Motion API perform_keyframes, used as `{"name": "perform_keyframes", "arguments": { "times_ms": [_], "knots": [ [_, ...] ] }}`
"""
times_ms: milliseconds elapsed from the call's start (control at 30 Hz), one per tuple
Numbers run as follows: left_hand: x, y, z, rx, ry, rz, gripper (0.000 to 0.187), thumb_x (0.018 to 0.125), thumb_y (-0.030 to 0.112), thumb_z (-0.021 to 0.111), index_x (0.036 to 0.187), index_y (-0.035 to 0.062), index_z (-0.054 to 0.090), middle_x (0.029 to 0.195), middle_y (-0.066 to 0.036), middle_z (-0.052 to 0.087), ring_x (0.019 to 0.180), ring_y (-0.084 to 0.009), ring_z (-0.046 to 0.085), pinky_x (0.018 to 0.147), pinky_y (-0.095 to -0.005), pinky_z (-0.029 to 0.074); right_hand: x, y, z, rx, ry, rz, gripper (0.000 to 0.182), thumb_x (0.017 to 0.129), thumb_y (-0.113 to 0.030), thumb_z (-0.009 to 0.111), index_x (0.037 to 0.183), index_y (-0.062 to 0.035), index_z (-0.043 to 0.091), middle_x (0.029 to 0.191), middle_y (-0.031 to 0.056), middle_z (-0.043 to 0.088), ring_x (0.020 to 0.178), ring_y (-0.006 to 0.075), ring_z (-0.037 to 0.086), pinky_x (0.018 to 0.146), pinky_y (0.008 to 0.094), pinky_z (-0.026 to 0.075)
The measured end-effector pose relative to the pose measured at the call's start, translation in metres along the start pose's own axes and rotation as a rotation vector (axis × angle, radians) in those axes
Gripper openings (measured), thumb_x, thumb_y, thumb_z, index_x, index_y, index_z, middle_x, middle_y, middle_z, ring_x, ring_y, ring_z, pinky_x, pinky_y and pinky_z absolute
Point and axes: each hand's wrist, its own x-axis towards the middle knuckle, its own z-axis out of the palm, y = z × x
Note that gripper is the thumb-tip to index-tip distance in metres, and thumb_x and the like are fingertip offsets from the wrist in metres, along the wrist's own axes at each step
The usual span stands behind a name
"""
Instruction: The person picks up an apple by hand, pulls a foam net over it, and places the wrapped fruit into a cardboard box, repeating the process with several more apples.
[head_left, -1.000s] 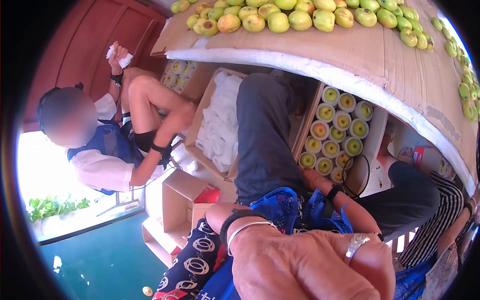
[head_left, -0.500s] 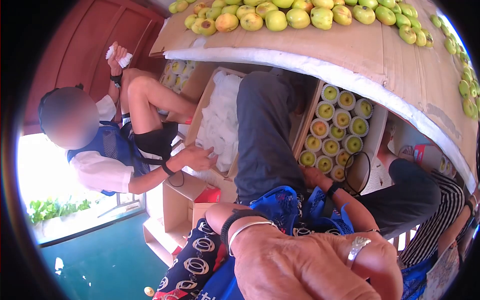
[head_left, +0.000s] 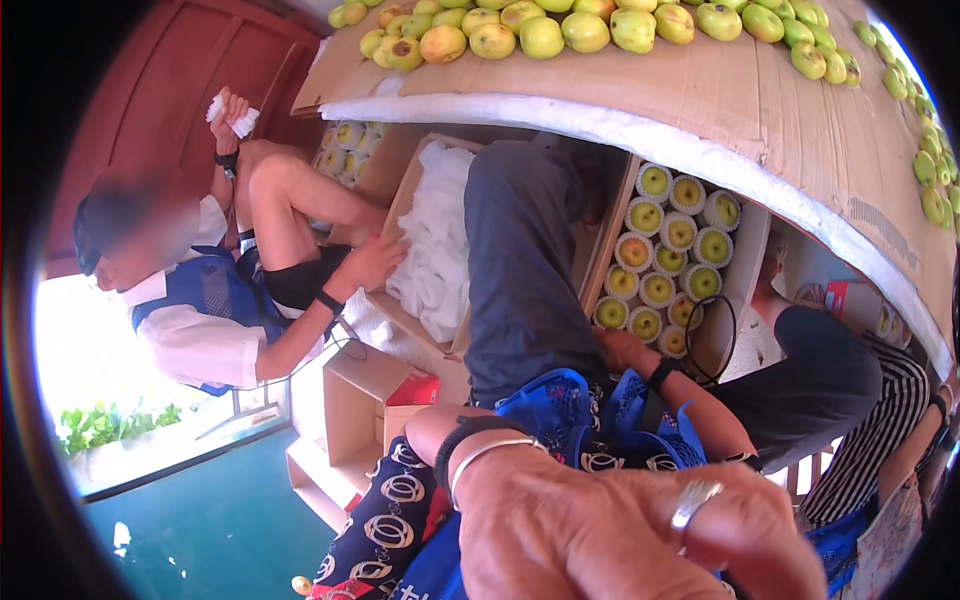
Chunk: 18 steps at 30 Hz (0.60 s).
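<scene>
My left hand [head_left: 600,520], with a ring and a bracelet, is raised very close to the camera at the bottom. Its fingers curl downward and their tips are out of sight, so whatever they may hold is hidden. Lower down by my dark trousers [head_left: 525,270], my right hand [head_left: 627,350] rests beside the near end of a cardboard box [head_left: 738,285]. Its fingers are partly hidden against my leg. Inside that box, green-yellow apples [head_left: 657,290] sit in rows in white foam nets.
Loose apples [head_left: 585,32] line a cardboard-covered table [head_left: 680,90]. Left of my leg is a box of white foam nets [head_left: 435,240]. A co-worker [head_left: 215,320] sits there, one hand holding white foam nets [head_left: 232,117]. Cardboard boxes [head_left: 355,400] stand below; another person's striped clothing [head_left: 860,440] shows right.
My left hand has shifted slightly to the right, its fingers turning. The co-worker's lower hand has moved up to the left side of the foam-net box, and their head has turned.
</scene>
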Motion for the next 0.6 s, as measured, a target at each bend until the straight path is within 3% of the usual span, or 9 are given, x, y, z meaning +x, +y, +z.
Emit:
{"name": "perform_keyframes", "arguments": {
  "times_ms": [267, 333, 433, 500, 600],
  "knots": [
    [-0.007, 0.004, -0.041, 0.015, -0.133, 0.054, 0.007, 0.085, 0.006, 0.05, 0.082, 0.0097, 0.055, 0.084, -0.005, 0.057, 0.074, -0.0184, 0.055, 0.078, -0.0434, 0.044, 0.001, -0.003, 0.0, -0.037, -0.034, 0.028, 0.043, 0.081, -0.029, 0.052, 0.117, -0.0062, 0.045, 0.097, 0.0259, 0.059, 0.092, 0.0412, 0.058, 0.077, 0.0477, 0.047],
    [-0.014, 0.009, -0.045, 0.254, -0.102, 0.027, 0.007, 0.084, 0.004, 0.049, 0.082, 0.009, 0.054, 0.082, -0.004, 0.056, 0.073, -0.0176, 0.053, 0.076, -0.041, 0.044, -0.001, -0.011, -0.008, -0.041, -0.053, 0.065, 0.04, 0.079, -0.023, 0.053, 0.113, -0.0026, 0.045, 0.097, 0.0268, 0.058, 0.092, 0.0409, 0.058, 0.077, 0.0473, 0.048],
    [-0.018, 0.026, -0.056, 0.218, -0.101, 0.086, 0.009, 0.082, 0.0, 0.048, 0.082, 0.0079, 0.052, 0.08, -0.004, 0.053, 0.071, -0.0164, 0.052, 0.072, -0.0373, 0.044, -0.003, -0.021, -0.019, -0.027, -0.107, 0.138, 0.033, 0.079, -0.022, 0.055, 0.105, -0.0034, 0.05, 0.104, 0.0267, 0.056, 0.096, 0.0416, 0.056, 0.083, 0.047, 0.045],
    [-0.02, 0.052, -0.069, 0.293, -0.045, 0.148, 0.01, 0.081, -0.003, 0.048, 0.081, 0.0072, 0.051, 0.079, -0.004, 0.052, 0.07, -0.0156, 0.05, 0.07, -0.0349, 0.045, -0.005, -0.022, -0.024, -0.001, -0.111, 0.113, 0.035, 0.078, -0.021, 0.056, 0.108, -0.0037, 0.048, 0.104, 0.0267, 0.055, 0.095, 0.0422, 0.056, 0.082, 0.0475, 0.045],
    [-0.036, 0.098, -0.099, 0.53, 0.285, 0.213, 0.013, 0.08, -0.006, 0.046, 0.081, 0.0062, 0.049, 0.077, -0.004, 0.049, 0.068, -0.0143, 0.049, 0.067, -0.0312, 0.045, 0.003, 0.004, 0.0, -0.006, -0.084, -0.042, 0.039, 0.078, -0.019, 0.056, 0.112, -0.0039, 0.046, 0.103, 0.0268, 0.055, 0.094, 0.0431, 0.055, 0.081, 0.0489, 0.045]
  ]
}}
